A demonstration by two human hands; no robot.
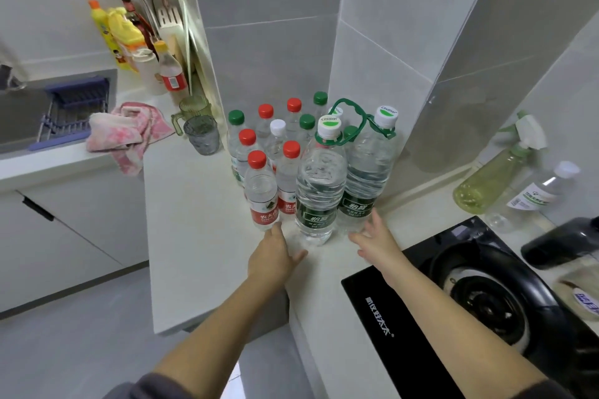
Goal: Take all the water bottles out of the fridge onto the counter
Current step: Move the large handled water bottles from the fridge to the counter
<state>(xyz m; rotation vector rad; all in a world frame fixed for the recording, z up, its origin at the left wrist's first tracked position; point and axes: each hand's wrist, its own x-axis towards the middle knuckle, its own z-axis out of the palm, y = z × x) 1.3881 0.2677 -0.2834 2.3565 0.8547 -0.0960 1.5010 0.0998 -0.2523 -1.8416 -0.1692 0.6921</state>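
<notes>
Two bare forearms reach in from 6 o'clock. The left hand (pixel 275 253) is open, fingers close to the foot of a big bottle (pixel 319 191). The right hand (pixel 376 236) is open too, fingertips at the base of a second big bottle (pixel 368 172) toward 1 o'clock; contact is unclear. Neither grips anything. Behind, toward 12 o'clock, small bottles (pixel 261 194) stand packed together on the counter (pixel 181 220). No fridge is in view. The likely risk is that a nudge tips a tall front bottle into the crowded cluster, or toward the stove (pixel 479 295) at 4 o'clock.

Left grip (pixel 274 253) and right grip (pixel 377 241) outstretched, unclenched
</notes>
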